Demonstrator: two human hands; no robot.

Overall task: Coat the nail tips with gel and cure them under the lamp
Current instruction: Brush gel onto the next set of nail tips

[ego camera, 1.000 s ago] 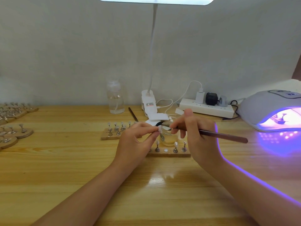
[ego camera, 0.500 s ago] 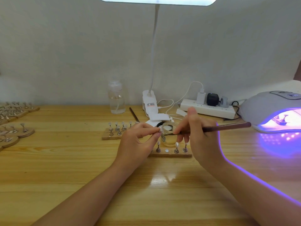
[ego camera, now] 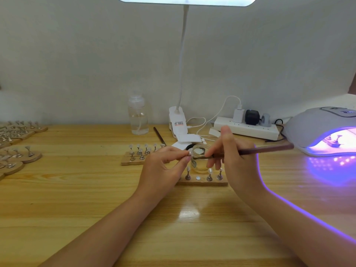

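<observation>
My left hand (ego camera: 161, 168) pinches a small nail tip on its holder (ego camera: 189, 153) at table centre. My right hand (ego camera: 234, 160) grips a dark brush (ego camera: 267, 150), its handle pointing right and its bristle end reaching left over a small glass jar of gel (ego camera: 200, 160) toward the tip. In front of the jar lies a wooden stand (ego camera: 202, 182) with three tip holders and one bare round base. At the right, the curing lamp (ego camera: 319, 128) glows purple with a stand inside it.
A second wooden stand with several tips (ego camera: 142, 155) lies left of my hands. More stands (ego camera: 17, 147) crowd the left edge. A clear bottle (ego camera: 138, 118), a desk lamp clamp (ego camera: 178, 122), a spare brush (ego camera: 159, 136) and a power strip (ego camera: 246, 128) line the back.
The brush handle swung from pointing down-right to nearly level, then its bristle end stayed at the tip. My left hand has held still with the tip.
</observation>
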